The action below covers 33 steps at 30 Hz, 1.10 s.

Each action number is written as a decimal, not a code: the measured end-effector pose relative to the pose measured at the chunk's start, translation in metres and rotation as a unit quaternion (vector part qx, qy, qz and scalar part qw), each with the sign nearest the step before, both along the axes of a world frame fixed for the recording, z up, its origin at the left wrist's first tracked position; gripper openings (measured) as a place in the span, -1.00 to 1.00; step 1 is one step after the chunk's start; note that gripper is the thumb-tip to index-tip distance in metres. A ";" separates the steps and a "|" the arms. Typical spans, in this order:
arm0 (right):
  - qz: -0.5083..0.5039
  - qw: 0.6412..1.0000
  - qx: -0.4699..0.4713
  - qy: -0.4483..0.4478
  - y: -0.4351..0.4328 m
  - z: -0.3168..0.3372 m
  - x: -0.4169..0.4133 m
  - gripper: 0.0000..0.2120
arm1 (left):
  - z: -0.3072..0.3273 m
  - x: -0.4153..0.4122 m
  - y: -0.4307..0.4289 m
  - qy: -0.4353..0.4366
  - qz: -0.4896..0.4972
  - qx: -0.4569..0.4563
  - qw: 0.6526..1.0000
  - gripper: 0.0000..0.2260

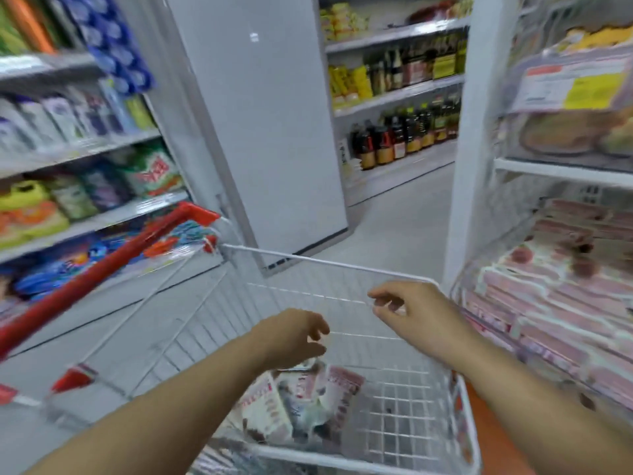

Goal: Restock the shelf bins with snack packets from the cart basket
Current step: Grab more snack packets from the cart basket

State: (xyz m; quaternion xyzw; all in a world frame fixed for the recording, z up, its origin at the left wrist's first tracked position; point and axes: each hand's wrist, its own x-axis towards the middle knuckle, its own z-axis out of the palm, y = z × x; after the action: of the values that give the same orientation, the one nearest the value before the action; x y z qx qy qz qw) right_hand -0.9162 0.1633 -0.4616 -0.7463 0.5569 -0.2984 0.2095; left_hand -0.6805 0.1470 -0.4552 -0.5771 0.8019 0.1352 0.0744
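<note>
A white wire cart basket (pixel 404 399) fills the lower middle. Several pink-and-white snack packets (pixel 301 402) lie in its near left corner. My left hand (pixel 294 337) hovers just above those packets, fingers loosely curled, holding nothing. My right hand (pixel 407 310) is over the middle of the basket, thumb and fingers close together with nothing visibly between them. At the right, a wire shelf bin (pixel 472 303) is stacked with matching pink packets (pixel 555 289).
The cart's red handle (pixel 102 269) runs along the left. Shelves of detergent and bottles (pixel 78 193) line the left side. A white panel (pixel 267 132) stands ahead, with sauce bottles (pixel 400 138) on shelves behind it. An upper right shelf holds bagged snacks (pixel 575 121).
</note>
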 end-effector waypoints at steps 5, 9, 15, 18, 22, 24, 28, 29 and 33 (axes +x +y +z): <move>0.014 0.998 0.000 0.055 -0.010 -0.006 -0.007 -0.80 | -0.034 0.001 -0.030 -0.112 -0.047 0.068 0.990 -0.62; 0.018 0.994 -0.010 0.111 -0.009 -0.008 -0.013 -0.73 | -0.069 -0.021 -0.052 -0.150 -0.104 0.070 0.981 -0.52; 0.023 0.991 -0.019 0.132 -0.007 -0.007 -0.012 -0.68 | -0.126 -0.036 -0.059 -0.269 -0.195 0.125 0.935 -0.23; 0.026 0.990 -0.024 0.134 -0.006 -0.007 -0.012 -0.66 | -0.137 -0.032 -0.063 -0.298 -0.229 0.100 0.921 -0.16; 0.029 0.990 -0.030 0.132 -0.005 -0.006 -0.011 -0.66 | -0.129 -0.040 -0.057 -0.310 -0.194 0.105 0.925 -0.08; 0.030 0.991 -0.031 0.130 -0.005 -0.007 -0.011 -0.67 | -0.120 -0.045 -0.055 -0.310 -0.169 0.118 0.928 -0.13; 0.030 0.992 -0.030 0.119 -0.004 -0.010 -0.013 -0.67 | -0.096 -0.055 -0.048 -0.320 -0.169 0.118 0.924 -0.37; 0.031 0.993 -0.028 0.111 -0.003 -0.010 -0.014 -0.68 | -0.088 -0.056 -0.046 -0.321 -0.176 0.101 0.925 -0.46; 0.048 0.999 -0.003 0.002 0.001 -0.010 -0.021 -0.81 | -0.026 -0.058 -0.034 -0.166 -0.132 0.065 0.975 -0.71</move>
State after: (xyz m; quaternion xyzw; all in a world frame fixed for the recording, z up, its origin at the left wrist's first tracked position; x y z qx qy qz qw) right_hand -0.9368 0.1646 -0.4719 -0.7732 0.5202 -0.2885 0.2198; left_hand -0.7383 0.1134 -0.4817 -0.4741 0.8371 0.0782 0.2615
